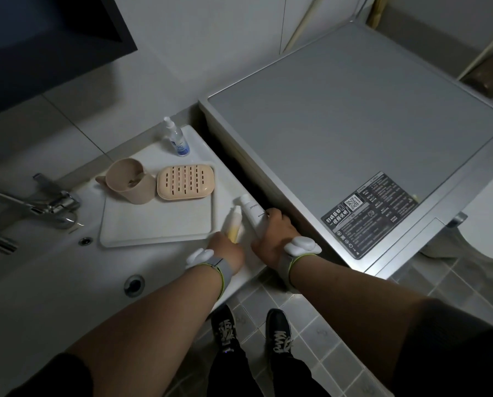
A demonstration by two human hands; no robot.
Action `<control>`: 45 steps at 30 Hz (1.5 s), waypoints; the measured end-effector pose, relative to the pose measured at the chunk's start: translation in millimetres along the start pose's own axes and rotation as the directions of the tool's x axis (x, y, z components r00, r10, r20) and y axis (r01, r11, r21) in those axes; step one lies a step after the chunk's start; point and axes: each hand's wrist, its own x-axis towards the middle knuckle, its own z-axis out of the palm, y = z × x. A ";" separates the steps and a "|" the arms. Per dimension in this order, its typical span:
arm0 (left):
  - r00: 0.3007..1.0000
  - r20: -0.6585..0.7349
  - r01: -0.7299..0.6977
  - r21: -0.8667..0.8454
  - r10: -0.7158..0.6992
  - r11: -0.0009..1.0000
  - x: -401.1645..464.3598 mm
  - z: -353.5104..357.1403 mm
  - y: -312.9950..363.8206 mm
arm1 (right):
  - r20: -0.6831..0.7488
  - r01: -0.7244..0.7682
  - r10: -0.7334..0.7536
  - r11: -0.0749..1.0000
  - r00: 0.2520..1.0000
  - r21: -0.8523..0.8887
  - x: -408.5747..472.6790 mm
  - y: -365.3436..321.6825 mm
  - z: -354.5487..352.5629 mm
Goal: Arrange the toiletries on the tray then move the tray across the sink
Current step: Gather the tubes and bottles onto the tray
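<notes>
Centre frame, beside the tray [142, 227] — left hand [225, 250] grips a yellow bottle [235, 223], right hand [271, 233] a white tube [252, 210].

On the tray [142, 224] a cup [129, 180] stands left of a soap dish [185, 181], seemingly touching, spray bottle [177, 138] behind.

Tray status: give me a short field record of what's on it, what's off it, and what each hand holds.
on tray: cup, soap dish
off tray: spray bottle, standing on sink ledge behind the tray
left hand: gripping yellow bottle at tray's right edge
right hand: gripping white tube, right of tray
tray position: right of tap, next to washer
</notes>
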 end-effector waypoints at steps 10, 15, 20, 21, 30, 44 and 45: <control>0.992 -0.085 -0.103 -0.061 0.097 0.993 -3.3 -31.4 -23.1 | -0.026 0.018 -0.017 0.999 1.000 0.046 -5.7 -11.7 -8.3; 0.964 -0.074 -0.251 0.072 0.256 0.965 -0.7 -58.1 -46.4 | -0.049 0.054 -0.052 0.998 0.997 0.036 -4.2 -29.8 -9.7; 0.937 -0.037 -0.326 0.272 0.349 0.905 5.6 -89.5 -68.7 | -0.031 0.116 -0.116 0.993 0.993 -0.018 -7.2 -56.3 -5.4; 0.931 -0.048 -0.330 0.315 0.362 0.890 8.2 -94.7 -73.9 | -0.026 0.136 -0.136 0.990 0.990 -0.027 -7.1 -60.4 -3.2; 0.897 -0.104 -0.335 0.475 0.430 0.814 36.4 -128.9 -113.6 | 0.073 0.287 -0.278 0.938 0.958 -0.195 3.4 -93.3 16.2; 0.874 -0.017 -0.407 0.519 0.486 0.751 88.5 -162.2 -151.3 | 0.020 0.277 -0.283 0.920 0.959 -0.278 19.7 -144.1 54.2; 0.872 -0.007 -0.413 0.524 0.489 0.745 90.0 -162.3 -152.2 | 0.024 0.273 -0.278 0.919 0.960 -0.286 20.1 -144.1 54.2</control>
